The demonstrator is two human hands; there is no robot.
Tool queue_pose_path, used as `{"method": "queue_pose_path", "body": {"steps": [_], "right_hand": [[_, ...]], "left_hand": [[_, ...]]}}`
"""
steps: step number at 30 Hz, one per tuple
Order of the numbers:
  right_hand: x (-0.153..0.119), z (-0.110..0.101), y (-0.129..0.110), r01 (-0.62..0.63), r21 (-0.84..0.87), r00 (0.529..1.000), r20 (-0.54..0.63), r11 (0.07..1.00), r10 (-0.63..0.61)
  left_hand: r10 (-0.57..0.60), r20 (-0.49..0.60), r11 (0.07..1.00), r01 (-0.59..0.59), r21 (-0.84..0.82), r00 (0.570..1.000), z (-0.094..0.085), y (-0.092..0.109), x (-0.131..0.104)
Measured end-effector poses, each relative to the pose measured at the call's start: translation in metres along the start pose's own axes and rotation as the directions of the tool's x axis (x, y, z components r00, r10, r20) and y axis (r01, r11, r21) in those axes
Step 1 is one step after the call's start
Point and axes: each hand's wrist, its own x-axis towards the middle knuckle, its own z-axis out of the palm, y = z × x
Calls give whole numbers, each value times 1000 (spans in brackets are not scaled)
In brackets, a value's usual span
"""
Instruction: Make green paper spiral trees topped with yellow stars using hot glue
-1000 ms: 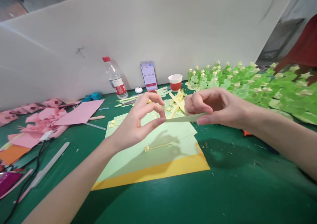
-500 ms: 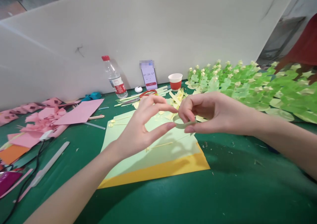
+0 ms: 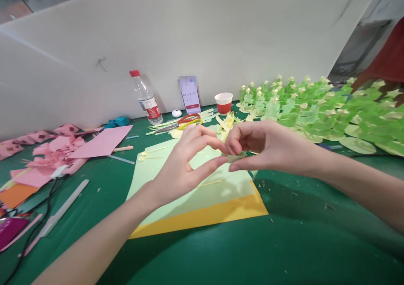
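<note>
Strip [image 3: 237, 156], bent and partly hidden, sits above the green sheet [image 3: 235, 187]. Left hand [image 3: 191, 163] and right hand [image 3: 267, 146], both half-curled with tips nearly meeting, loosely pinch it.

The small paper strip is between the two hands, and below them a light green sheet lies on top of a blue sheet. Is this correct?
Not quite: the lower sheet is yellow, not blue, as the head view shows. The rest is right: the small paper strip is between the left hand and right hand, and the light green sheet lies on top.
</note>
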Motion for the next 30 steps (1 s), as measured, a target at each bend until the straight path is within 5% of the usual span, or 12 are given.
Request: {"method": "queue_pose_path", "body": {"steps": [11,17,30], "right_hand": [[3,-2,5,-118,122,984,150,986,99],[3,-4,2,-216,50,960,192,975,203],[1,-20,5,-123,133,987,124,983,106]], "left_hand": [[-131,189,991,127,34,973,-6,3,5],[-144,238,989,129,76,961,-11,1,7],[-212,246,975,185,127,946,-22,-10,8]]}}
